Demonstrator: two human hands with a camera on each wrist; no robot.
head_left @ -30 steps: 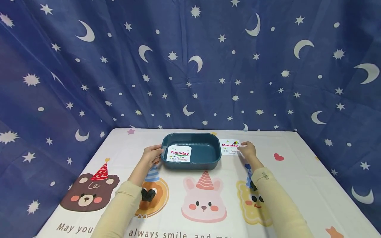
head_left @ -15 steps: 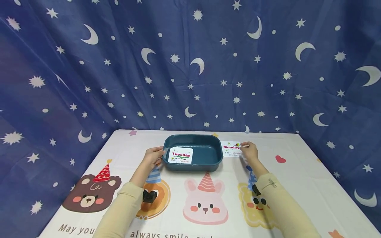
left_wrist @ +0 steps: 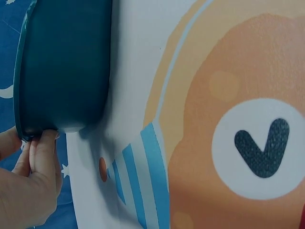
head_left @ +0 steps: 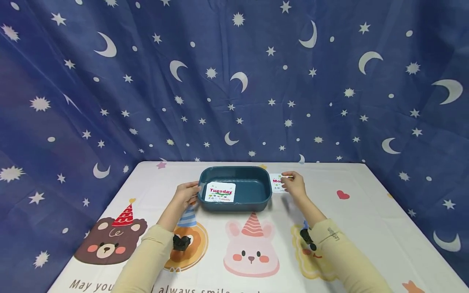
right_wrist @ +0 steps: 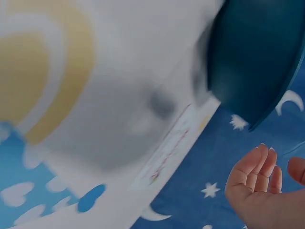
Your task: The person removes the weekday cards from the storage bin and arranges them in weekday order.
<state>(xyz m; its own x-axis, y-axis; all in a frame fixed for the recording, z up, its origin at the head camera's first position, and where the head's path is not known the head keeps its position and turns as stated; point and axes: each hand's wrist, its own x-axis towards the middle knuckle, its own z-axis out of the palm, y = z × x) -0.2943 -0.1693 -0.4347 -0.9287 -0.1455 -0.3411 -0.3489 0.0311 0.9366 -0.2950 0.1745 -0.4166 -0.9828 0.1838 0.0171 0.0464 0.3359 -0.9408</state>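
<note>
A dark teal plastic tray (head_left: 234,206) is at the far middle of the table. Its left end is pinched at the rim by my left hand (head_left: 185,194), thumb on one side and fingers on the other in the left wrist view. Against the tray's inner left part lies a white "Tuesday" card (head_left: 220,192). A "Monday" card (head_left: 276,186) lies flat on the cloth just right of the tray, its right part hidden in the head view. Above that card hovers my right hand (head_left: 294,185), thumb and bent fingers apart with nothing between them in the right wrist view.
The table carries a white cloth (head_left: 381,236) printed with a bear (head_left: 110,242), a rabbit (head_left: 251,252) and other cartoon figures. A dark blue curtain (head_left: 264,81) with moons and stars hangs along the far edge and sides.
My right hand has let go of the "Monday" card's right edge and moved left over it, toward the tray. The left hand stays on the tray, and both cards lie where they were.
</note>
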